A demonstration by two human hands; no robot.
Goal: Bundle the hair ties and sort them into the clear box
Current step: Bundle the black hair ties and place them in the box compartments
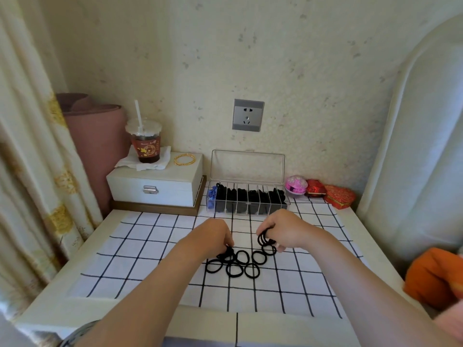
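Before the box (248, 169), right hand (280, 229) pinches a stack of ties (264, 239), building a bundle; left hand (213, 235) pinches one loose tie (226, 252).

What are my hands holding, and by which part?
Right hand: bundle of hair ties, looped over its fingers. Left hand pinches the edge of a loose tie.

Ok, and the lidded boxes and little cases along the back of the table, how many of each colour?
Clear: 1, the clear box
White: 1, the white box
Pink: 1, the pink round case
Red: 2, the small red box and the red heart box
Total: 5
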